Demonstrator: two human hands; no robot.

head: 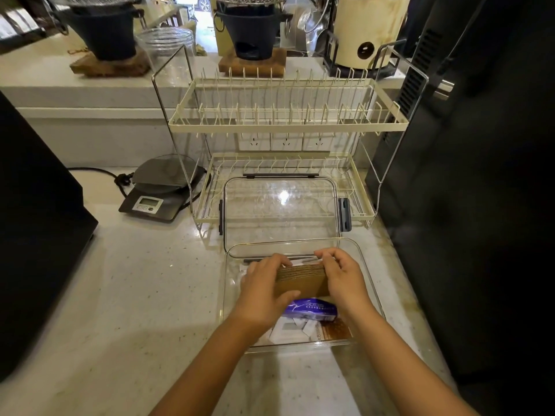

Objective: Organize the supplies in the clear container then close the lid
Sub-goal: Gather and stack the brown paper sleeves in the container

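A pale speckled desk (126, 295) carries a clear container (371, 283), open, with its clear lid (279, 211) lying flat just behind it, partly on the lower tier of a cream rack (288, 124). Inside the container, a stack of brown card sleeves (301, 280) stands on edge near the middle. The left hand (265, 291) and right hand (342, 280) press it from either side, each grip closed on the stack. A purple box (312, 310) lies just nearer, beside white packets (289, 330).
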